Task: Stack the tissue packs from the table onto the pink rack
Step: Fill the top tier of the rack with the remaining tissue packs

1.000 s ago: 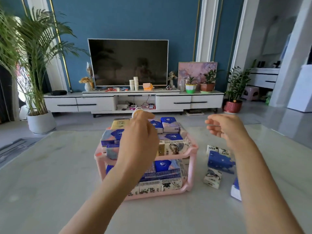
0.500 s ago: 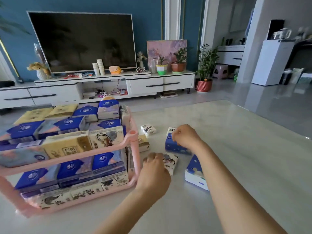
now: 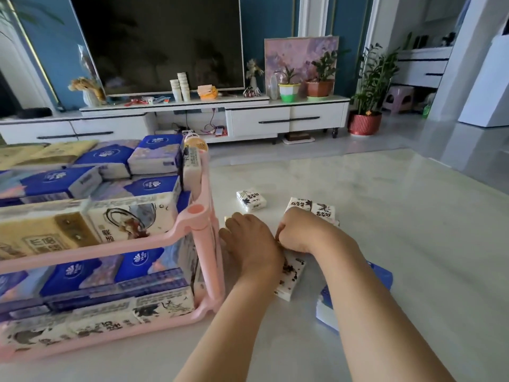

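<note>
Left hand (image 3: 249,244) lies palm-down on the pale, glossy stone-look tabletop (image 3: 385,216), just beside the nearest corner post of the two-tier pink plastic rack (image 3: 202,230). Its fingers are bent downward, and its own back hides what, if anything, they hold. Right hand (image 3: 298,232) touches it on the side away from the rack, curled tightly like a fist; whether it grips anything cannot be told. A white tissue pack printed with black ink drawings (image 3: 289,274) lies beneath both wrists, its near end sticking out toward the person. Beyond the left hand's fingers, apart from them, lies a small white ink-printed pack (image 3: 251,200). Just past the right hand's knuckles sit two more small white packs (image 3: 314,209) side by side. A blue-and-white tissue pack (image 3: 325,310) lies under the right forearm. Both tiers of the rack are filled with stacked blue, yellow and white tissue packs (image 3: 129,216). Farther off, a dark television (image 3: 159,42) stands on a low white cabinet (image 3: 275,119) with potted plants (image 3: 319,75).
</note>
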